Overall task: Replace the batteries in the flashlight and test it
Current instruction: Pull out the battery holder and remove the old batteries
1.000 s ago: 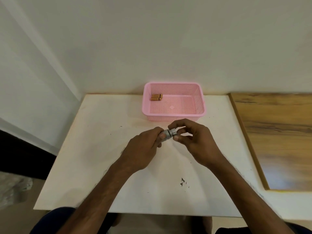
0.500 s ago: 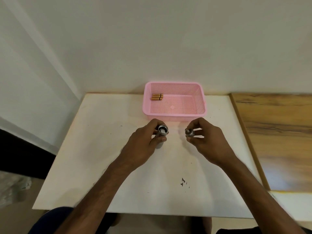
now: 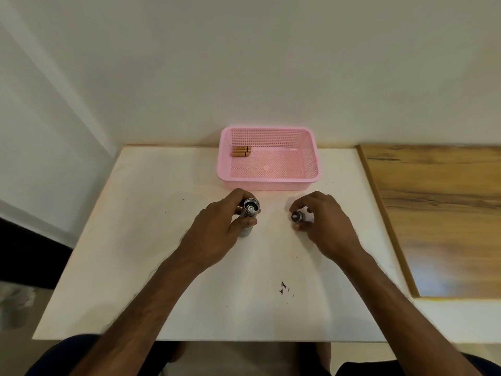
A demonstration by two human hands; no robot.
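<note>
Both hands have drawn apart: left hand (image 3: 217,229) grips the opened flashlight (image 3: 249,215) upright, right hand (image 3: 325,226) pinches its cap (image 3: 297,216) over the bench (image 3: 135,253). Tilting the body could spill the old cells.

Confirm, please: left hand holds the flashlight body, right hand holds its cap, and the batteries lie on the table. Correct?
No. The head view shows the batteries in the pink basket, at its far-left corner, not on the table. The left hand holds the flashlight body, the right hand its cap.
</note>
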